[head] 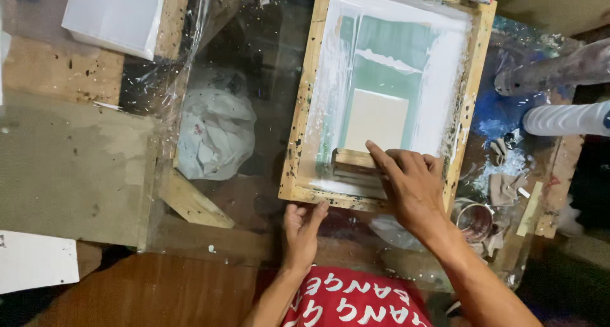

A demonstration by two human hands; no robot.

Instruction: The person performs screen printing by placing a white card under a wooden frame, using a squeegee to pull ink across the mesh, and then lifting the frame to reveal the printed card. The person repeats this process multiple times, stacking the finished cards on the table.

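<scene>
Nearest to me, the left hand (302, 228) rests against the near rail of the wooden frame (304, 105), fingers slack and spread, pressing the edge rather than closing on it. I read its grip as wide, with nothing held. Just beyond, the right hand (410, 184) lies on the squeegee (354, 165), a wooden block at the near end of the screen. Its fingers are curled over the block's top and right end, so this grip is holding the squeegee. The squeegee sits inside the frame, touching the mesh, just in front of a pale square panel (376, 119) that shows through the screen. White ink (445, 79) is smeared over the mesh around a green centre area.

The frame lies on a glass counter (254, 41) speckled with paint. Under the glass, left of the frame, I see a crumpled white bag (216, 133). Right of the frame, near the right wrist, stands a round tin (474, 220) among rag scraps (505, 187). Farther right, a white tube (565, 119) lies across the counter's edge. At far left, a white slab (114, 13) rests on wooden boards.
</scene>
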